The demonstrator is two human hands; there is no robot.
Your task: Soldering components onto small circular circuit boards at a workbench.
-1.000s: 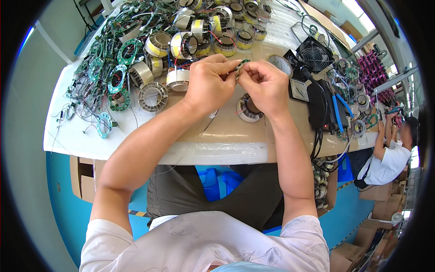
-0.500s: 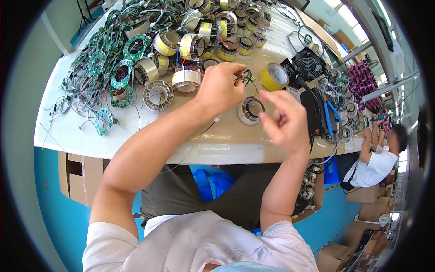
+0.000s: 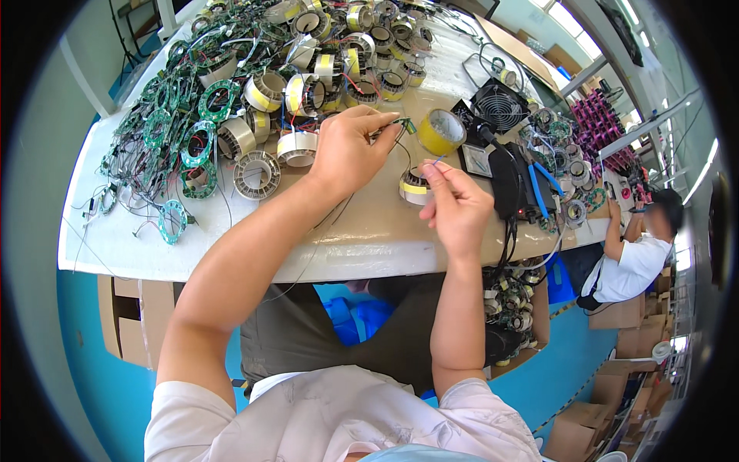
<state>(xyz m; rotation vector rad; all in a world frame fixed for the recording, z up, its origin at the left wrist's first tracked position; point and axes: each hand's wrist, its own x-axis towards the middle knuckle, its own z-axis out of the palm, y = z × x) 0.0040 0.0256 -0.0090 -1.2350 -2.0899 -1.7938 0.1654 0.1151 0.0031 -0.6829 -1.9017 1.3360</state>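
Note:
My left hand is closed in a pinch on a small green circuit board with dark wires, held above the table. Lower and to the right, my right hand has thumb and forefinger pressed together on a thin blue wire, of which only a short tip shows. A stator ring with a yellow band stands on the table just left of my right fingers, which partly cover it. Beyond the hands sits a roll of yellow tape.
Green ring-shaped circuit boards and stators pile up at the left and back. A black fan, a dark box and blue-handled pliers lie to the right. Another person works at the far right.
My right hand, spread and blurred before, has moved slightly left and closed into a pinch on the blue wire. My left hand keeps its hold on the circuit board and has shifted slightly left.

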